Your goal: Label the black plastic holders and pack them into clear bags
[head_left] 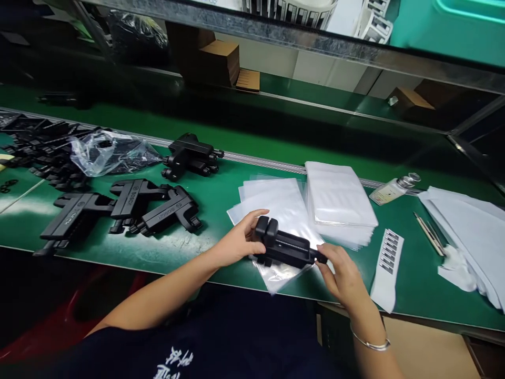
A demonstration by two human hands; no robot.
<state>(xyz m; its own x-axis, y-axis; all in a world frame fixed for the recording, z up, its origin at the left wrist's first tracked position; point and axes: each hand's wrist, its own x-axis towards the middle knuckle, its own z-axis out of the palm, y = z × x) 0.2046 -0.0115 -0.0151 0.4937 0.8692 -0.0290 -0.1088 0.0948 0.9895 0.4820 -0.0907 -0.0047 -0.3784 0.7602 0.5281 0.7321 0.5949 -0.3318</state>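
A black T-shaped plastic part (290, 247) is held up in front of me, with its hollow side showing. My left hand (245, 239) grips its wide end, thumb and fingers closed round it. At the narrow end, my right hand (342, 272) pinches the tip between thumb and fingers. Beneath the part lie loose clear plastic bags (272, 197), partly hidden by it. Beyond them to the right sits a thick stack of clear bags (341, 195). Similar black parts, one of them (77, 216) nearest the left, rest on the green bench.
A clear bag (114, 152) and a heap of black pieces (43, 147) lie far left. On the right are a label strip (387, 268), a small bottle (394, 189), tweezers (430, 234) and white sheets (469, 226). A metal shelf edge (292, 39) crosses above.
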